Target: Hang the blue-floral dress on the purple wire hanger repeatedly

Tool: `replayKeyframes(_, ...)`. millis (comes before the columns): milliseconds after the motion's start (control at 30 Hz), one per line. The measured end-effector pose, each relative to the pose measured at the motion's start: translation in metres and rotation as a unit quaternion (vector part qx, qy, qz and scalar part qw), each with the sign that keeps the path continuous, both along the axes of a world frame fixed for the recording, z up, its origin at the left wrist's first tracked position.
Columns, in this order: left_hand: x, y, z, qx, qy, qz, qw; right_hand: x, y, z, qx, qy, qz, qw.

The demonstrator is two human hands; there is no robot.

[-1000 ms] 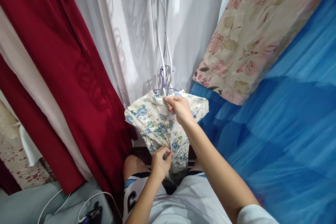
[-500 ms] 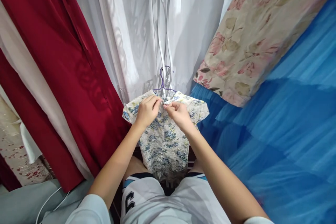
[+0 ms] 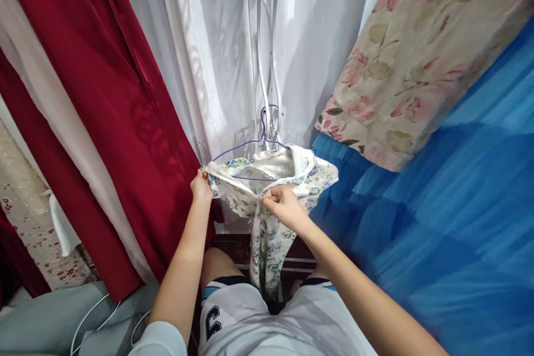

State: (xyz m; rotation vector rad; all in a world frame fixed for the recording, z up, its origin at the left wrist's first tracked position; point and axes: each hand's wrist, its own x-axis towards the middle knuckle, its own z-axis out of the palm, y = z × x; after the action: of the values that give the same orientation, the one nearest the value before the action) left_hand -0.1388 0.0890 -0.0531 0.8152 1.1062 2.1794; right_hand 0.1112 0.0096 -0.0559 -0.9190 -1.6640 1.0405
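Note:
A white blouse with a blue floral print hangs before me on a thin purple hanger. Its neck opening is stretched wide, and the hanger's lower bar shows across the gap. My left hand pinches the blouse at its left shoulder edge, near the hanger's left end. With thumb and fingers closed, my right hand grips the front of the neckline at the middle. The right shoulder of the blouse still lies over the hanger. Below the neckline the cloth falls in narrow folds.
Long red cloth hangs at the left, white curtains behind the hanger. On the right are a pink-flowered cloth and blue tulle. White straps run down to the hanger hook. Grey fabric with a white cable lies lower left.
My left hand has moved from the middle of the neckline out to the left shoulder edge. The neckline is pulled open, the hanger's left arm is uncovered, and the blouse front has bunched together.

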Motion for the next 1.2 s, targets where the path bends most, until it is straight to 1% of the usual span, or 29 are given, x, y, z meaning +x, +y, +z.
replayKeyframes(100, 0.032, -0.022, -0.043, -0.036, 0.02, -0.061, 0.997, 0.01, 0.0, -0.017, -0.006, 0.002, -0.024, 1.0)
replayKeyframes(167, 0.057, -0.042, -0.062, -0.047, 0.055, -0.124, 0.99, 0.02, -0.001, -0.036, -0.012, -0.005, -0.036, 0.999)
replayKeyframes(200, 0.068, -0.052, -0.068, -0.048, 0.074, -0.158, 0.983, 0.025, -0.004, -0.045, -0.014, -0.014, -0.037, 0.999)
replayKeyframes(233, 0.08, -0.062, -0.07, -0.046, 0.09, -0.188, 0.977, 0.03, -0.007, -0.054, -0.016, -0.027, -0.034, 0.999)
replayKeyframes(267, 0.09, -0.07, -0.069, -0.042, 0.102, -0.214, 0.971, 0.033, -0.01, -0.061, -0.016, -0.04, -0.029, 0.999)
replayKeyframes(333, 0.108, -0.085, -0.06, -0.028, 0.135, -0.253, 0.957, 0.038, -0.019, -0.066, -0.004, -0.061, -0.019, 0.998)
replayKeyframes(400, 0.123, -0.097, -0.045, -0.011, 0.207, -0.287, 0.935, 0.039, -0.028, -0.061, 0.027, -0.066, 0.003, 0.997)
replayKeyframes(433, 0.129, -0.102, -0.038, -0.005, 0.251, -0.297, 0.921, 0.04, -0.032, -0.055, 0.033, -0.064, 0.025, 0.997)
replayKeyframes(467, 0.134, -0.107, -0.031, 0.001, 0.293, -0.298, 0.908, 0.041, -0.036, -0.047, 0.025, -0.058, 0.055, 0.996)
replayKeyframes(500, 0.138, -0.11, -0.026, 0.005, 0.326, -0.289, 0.9, 0.042, -0.041, -0.038, -0.003, -0.047, 0.087, 0.995)
replayKeyframes(533, 0.14, -0.113, -0.021, 0.008, 0.344, -0.272, 0.899, 0.044, -0.046, -0.029, -0.048, -0.03, 0.116, 0.992)
replayKeyframes(600, 0.143, -0.117, -0.016, 0.013, 0.355, -0.228, 0.907, 0.05, -0.055, -0.015, -0.148, 0.013, 0.148, 0.978)
replayKeyframes(633, 0.144, -0.12, -0.015, 0.014, 0.355, -0.213, 0.91, 0.052, -0.06, -0.011, -0.179, 0.032, 0.15, 0.972)
replayKeyframes(667, 0.145, -0.123, -0.014, 0.012, 0.357, -0.204, 0.912, 0.054, -0.063, -0.009, -0.189, 0.044, 0.146, 0.97)
replayKeyframes(733, 0.149, -0.131, -0.011, 0.006, 0.371, -0.21, 0.905, 0.056, -0.068, -0.011, -0.156, 0.047, 0.137, 0.977)
replayKeyframes(800, 0.153, -0.14, -0.007, 0.012, 0.388, -0.238, 0.89, 0.055, -0.069, -0.019, -0.109, 0.044, 0.121, 0.986)
replayKeyframes(833, 0.155, -0.144, -0.005, 0.023, 0.387, -0.255, 0.886, 0.054, -0.069, -0.022, -0.099, 0.052, 0.105, 0.988)
replayKeyframes(900, 0.157, -0.148, -0.004, 0.049, 0.355, -0.291, 0.887, 0.053, -0.069, -0.026, -0.121, 0.089, 0.068, 0.986)
replayKeyframes(967, 0.154, -0.146, -0.009, 0.059, 0.307, -0.344, 0.885, 0.057, -0.07, -0.023, -0.172, 0.134, 0.043, 0.975)
replayKeyframes(1000, 0.152, -0.144, -0.014, 0.054, 0.286, -0.386, 0.875, 0.06, -0.071, -0.019, -0.194, 0.142, 0.043, 0.97)
replayKeyframes(1033, 0.149, -0.142, -0.022, 0.04, 0.272, -0.441, 0.854, 0.066, -0.072, -0.014, -0.207, 0.136, 0.049, 0.968)
replayKeyframes(1067, 0.146, -0.139, -0.031, 0.017, 0.265, -0.501, 0.824, 0.074, -0.073, -0.008, -0.205, 0.117, 0.057, 0.97)
replayKeyframes(1100, 0.143, -0.138, -0.04, -0.013, 0.264, -0.555, 0.789, 0.083, -0.072, -0.001, -0.19, 0.087, 0.065, 0.976)
replayKeyframes(1133, 0.14, -0.136, -0.049, -0.045, 0.27, -0.593, 0.757, 0.095, -0.071, 0.006, -0.165, 0.047, 0.067, 0.983)
replayKeyframes(1167, 0.137, -0.136, -0.057, -0.074, 0.286, -0.607, 0.738, 0.107, -0.067, 0.014, -0.133, 0.006, 0.063, 0.989)
replayKeyframes(1200, 0.133, -0.135, -0.063, -0.096, 0.313, -0.597, 0.732, 0.121, -0.062, 0.023, -0.096, -0.032, 0.051, 0.994)
